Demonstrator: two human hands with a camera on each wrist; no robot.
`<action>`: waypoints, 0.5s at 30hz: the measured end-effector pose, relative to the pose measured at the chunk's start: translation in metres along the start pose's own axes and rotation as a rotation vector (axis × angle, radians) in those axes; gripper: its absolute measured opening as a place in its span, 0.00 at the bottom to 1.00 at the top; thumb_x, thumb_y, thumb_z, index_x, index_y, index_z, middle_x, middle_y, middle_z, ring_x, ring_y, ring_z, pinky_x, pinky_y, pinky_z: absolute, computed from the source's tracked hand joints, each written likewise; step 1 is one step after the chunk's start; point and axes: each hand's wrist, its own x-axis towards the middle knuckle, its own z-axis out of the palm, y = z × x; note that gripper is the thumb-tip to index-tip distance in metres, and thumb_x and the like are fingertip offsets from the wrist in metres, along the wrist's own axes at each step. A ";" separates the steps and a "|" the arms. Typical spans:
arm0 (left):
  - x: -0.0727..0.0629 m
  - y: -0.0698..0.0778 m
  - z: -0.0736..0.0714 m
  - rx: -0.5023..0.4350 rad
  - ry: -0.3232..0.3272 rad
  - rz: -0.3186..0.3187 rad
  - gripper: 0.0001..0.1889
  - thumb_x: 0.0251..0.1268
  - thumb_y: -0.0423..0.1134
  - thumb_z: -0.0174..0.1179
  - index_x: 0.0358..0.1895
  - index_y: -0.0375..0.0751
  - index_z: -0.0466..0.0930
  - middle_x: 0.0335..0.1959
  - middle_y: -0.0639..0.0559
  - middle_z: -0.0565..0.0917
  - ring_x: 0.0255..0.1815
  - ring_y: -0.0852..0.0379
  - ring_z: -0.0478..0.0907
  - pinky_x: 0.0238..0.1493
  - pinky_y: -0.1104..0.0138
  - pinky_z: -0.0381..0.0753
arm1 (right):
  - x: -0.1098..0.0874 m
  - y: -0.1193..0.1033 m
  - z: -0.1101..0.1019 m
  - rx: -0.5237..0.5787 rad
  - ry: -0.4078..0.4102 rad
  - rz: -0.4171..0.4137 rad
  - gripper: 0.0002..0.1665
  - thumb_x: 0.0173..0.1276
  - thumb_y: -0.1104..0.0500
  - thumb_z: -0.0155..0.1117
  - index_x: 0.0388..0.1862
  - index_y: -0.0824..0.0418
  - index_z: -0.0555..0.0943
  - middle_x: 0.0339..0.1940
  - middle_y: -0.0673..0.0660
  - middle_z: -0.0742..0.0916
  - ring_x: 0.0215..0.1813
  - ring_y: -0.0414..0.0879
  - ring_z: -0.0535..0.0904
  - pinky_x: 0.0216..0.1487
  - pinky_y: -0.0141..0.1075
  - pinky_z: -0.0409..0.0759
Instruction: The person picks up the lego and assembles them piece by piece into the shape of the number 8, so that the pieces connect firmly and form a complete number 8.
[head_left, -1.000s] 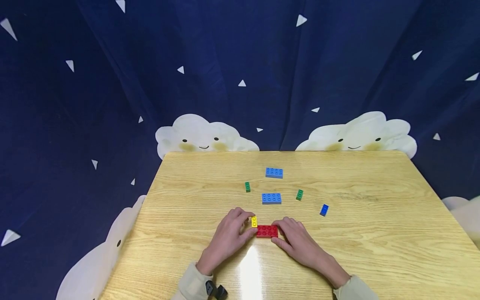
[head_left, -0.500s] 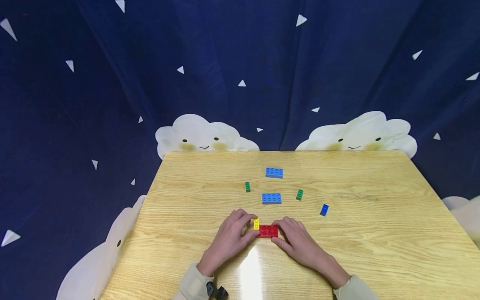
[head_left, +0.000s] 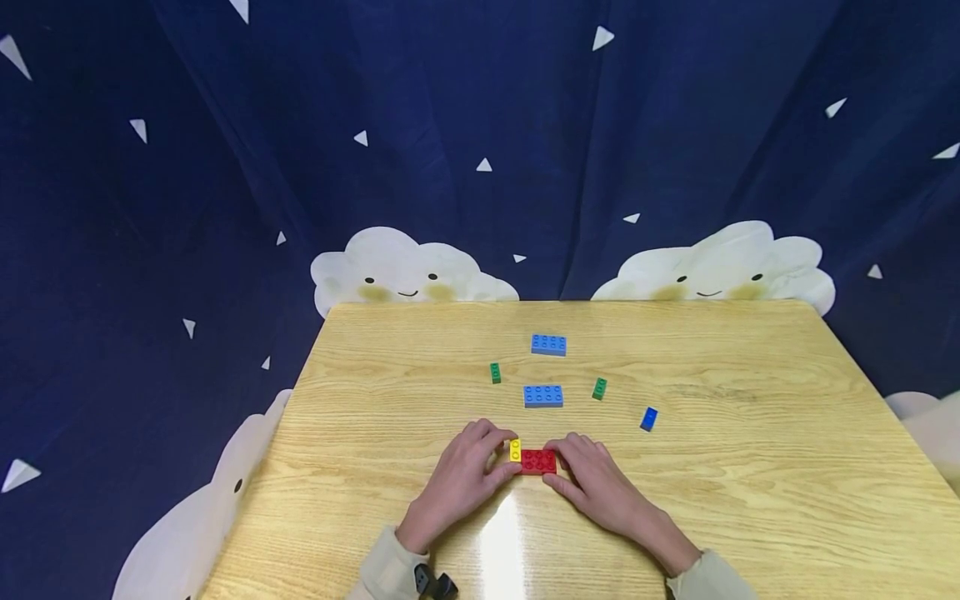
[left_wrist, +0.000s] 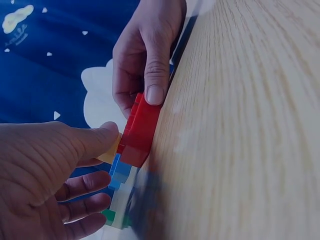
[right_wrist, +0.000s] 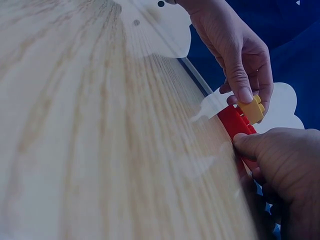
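My left hand pinches a small yellow toy brick between thumb and fingers. The yellow brick sits over the left end of a long red toy brick, right at its studs. On the table, the red brick is gripped at its right end by my right hand, thumb on the near side and fingers on the far side. The right wrist view shows the yellow brick at the top of the red brick, slightly tilted. In the left wrist view the left thumb hides most of the yellow brick.
Beyond the hands lie two long blue bricks, one nearer and one farther. Small green bricks lie to the left and right. A small dark blue brick is farther right on the wooden table.
The left hand has shifted slightly right and nearer with the yellow brick, which now overlaps the red brick's left end. The right hand and red brick have stayed in place.
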 end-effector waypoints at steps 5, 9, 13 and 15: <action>0.000 0.001 0.000 -0.001 -0.004 0.004 0.22 0.66 0.51 0.73 0.59 0.46 0.85 0.42 0.54 0.80 0.39 0.61 0.69 0.38 0.71 0.70 | 0.000 0.001 0.000 0.000 -0.010 0.005 0.18 0.76 0.46 0.67 0.60 0.50 0.80 0.37 0.38 0.74 0.39 0.34 0.66 0.43 0.34 0.62; 0.000 0.002 0.000 0.006 -0.005 0.012 0.22 0.66 0.51 0.73 0.58 0.46 0.85 0.41 0.54 0.80 0.39 0.61 0.69 0.38 0.71 0.70 | 0.000 0.001 0.000 0.004 -0.024 0.015 0.19 0.77 0.44 0.65 0.60 0.50 0.80 0.37 0.38 0.74 0.39 0.35 0.65 0.43 0.35 0.62; 0.000 0.003 -0.001 0.011 -0.009 0.020 0.21 0.66 0.50 0.73 0.58 0.45 0.85 0.41 0.54 0.81 0.39 0.61 0.70 0.38 0.71 0.70 | 0.000 0.001 0.000 0.008 -0.029 0.019 0.19 0.77 0.44 0.65 0.60 0.50 0.80 0.38 0.38 0.75 0.40 0.35 0.66 0.44 0.35 0.62; 0.000 0.003 -0.001 0.013 -0.013 0.019 0.21 0.66 0.50 0.73 0.57 0.45 0.85 0.41 0.54 0.81 0.39 0.61 0.70 0.38 0.71 0.70 | 0.000 0.001 0.000 0.010 -0.030 0.024 0.19 0.77 0.45 0.66 0.60 0.50 0.80 0.38 0.38 0.75 0.40 0.35 0.66 0.44 0.35 0.62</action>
